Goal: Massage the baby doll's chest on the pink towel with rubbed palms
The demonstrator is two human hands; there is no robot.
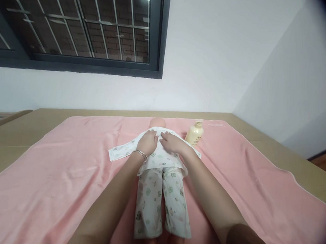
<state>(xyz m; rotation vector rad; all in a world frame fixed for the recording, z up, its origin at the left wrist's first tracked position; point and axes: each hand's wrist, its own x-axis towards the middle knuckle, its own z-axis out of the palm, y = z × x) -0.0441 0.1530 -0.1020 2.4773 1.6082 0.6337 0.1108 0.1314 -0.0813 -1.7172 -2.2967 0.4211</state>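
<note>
A baby doll (158, 123) lies stretched out, its head away from me; whether it is face up or face down I cannot tell. It wears a white long-sleeved shirt (161, 158) and white trousers (150, 206) with small green and grey prints. My left hand (148, 141), with a silver bracelet (143, 155) at the wrist, rests on the upper left of the shirt. On the upper right lies my right hand (171, 141). Both hands have their fingers stretched out over the cloth, tips close to the middle. The left sleeve spreads sideways; my right forearm partly covers the other.
A pale yellow pump-type bottle (195, 134) stands tilted close to the doll's right sleeve. Under everything is a wrinkled pink sheet (73, 185) on a tan surface (265, 145). Behind rise a white wall (203, 61) and a dark-framed window (159, 45) with bars.
</note>
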